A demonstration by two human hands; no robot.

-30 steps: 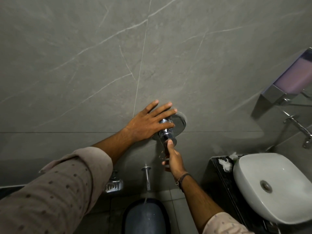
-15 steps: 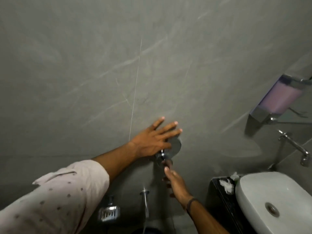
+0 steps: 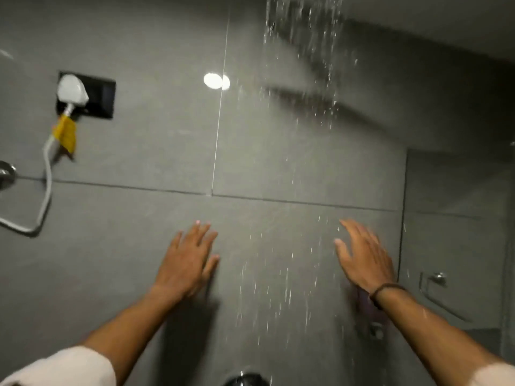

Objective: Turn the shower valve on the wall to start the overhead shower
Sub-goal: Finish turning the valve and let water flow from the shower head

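Observation:
Water drops [image 3: 303, 51] fall from above the top edge and stream down between my two hands. The shower head itself is out of view; only its blurred shadow shows on the grey tiled wall [image 3: 278, 162]. A sliver of the chrome shower valve [image 3: 245, 379] shows at the bottom edge, below both hands. My left hand [image 3: 189, 257] is raised in front of the wall, fingers spread, holding nothing. My right hand [image 3: 365, 254], with a dark wristband, is also raised with fingers apart and nothing in it.
A black wall socket [image 3: 94, 93] with a white plug [image 3: 71, 90], yellow tag and white cable sits at upper left. A chrome fitting [image 3: 5, 174] is at the left edge. A purple dispenser [image 3: 370, 305] is partly behind my right wrist. A chrome holder [image 3: 437, 280] hangs at right.
Both hands have left the valve and risen in front of the wall. The view has tilted upward, and water now falls from overhead.

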